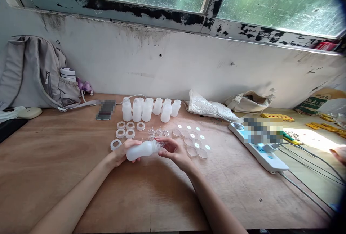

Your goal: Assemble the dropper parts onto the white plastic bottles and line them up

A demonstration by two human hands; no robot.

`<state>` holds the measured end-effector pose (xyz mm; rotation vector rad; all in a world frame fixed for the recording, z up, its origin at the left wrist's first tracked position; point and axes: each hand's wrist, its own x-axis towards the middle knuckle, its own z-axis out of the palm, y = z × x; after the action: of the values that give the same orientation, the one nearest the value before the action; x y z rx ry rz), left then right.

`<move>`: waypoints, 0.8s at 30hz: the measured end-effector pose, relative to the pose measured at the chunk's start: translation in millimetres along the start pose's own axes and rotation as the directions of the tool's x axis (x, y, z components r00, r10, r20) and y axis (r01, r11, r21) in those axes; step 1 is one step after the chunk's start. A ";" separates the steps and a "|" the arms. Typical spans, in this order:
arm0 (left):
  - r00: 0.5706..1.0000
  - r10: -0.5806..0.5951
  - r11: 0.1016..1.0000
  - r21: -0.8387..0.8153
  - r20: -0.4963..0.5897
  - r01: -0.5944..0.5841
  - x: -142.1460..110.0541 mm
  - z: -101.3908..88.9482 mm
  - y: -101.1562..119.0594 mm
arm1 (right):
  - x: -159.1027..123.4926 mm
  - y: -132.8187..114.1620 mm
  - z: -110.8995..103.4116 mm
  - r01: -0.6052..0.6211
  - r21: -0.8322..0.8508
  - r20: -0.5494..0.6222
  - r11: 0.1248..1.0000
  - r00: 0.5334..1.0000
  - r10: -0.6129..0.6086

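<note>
My left hand [125, 152] is wrapped round a frosted white baby bottle [142, 150], tilted on its side with its mouth to the right. At that mouth, my right hand [173, 151] pinches a clear bottle nipple [161, 144], partly hidden by the fingers. Just behind the hands lie several more clear nipples [158, 132]. White screw rings [120, 133] lie in rows to the left. On the right are clear round caps [192, 151] and small white discs [196, 145]. Several frosted bottles [147, 109] stand at the back.
A power strip [259, 151] with cables lies to the right, and another person's hand [339, 154] shows at the right edge. By the wall are a white padded packet [211, 107], a beige pouch [249, 101] and a grey backpack [35, 72]. A blurred phone-like item [105, 109] lies back left.
</note>
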<state>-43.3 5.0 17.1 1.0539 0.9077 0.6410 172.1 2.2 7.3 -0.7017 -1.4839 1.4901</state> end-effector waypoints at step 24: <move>0.969 0.232 0.904 0.387 -0.081 -0.184 1.4 4.7 -5.1 | -0.5 4.8 1.5 -0.148 -0.151 -0.105 0.978 0.986 0.133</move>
<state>-38.4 2.1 12.9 1.4850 1.0631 0.7333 170.1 1.7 2.7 -0.9770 -1.5172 1.4329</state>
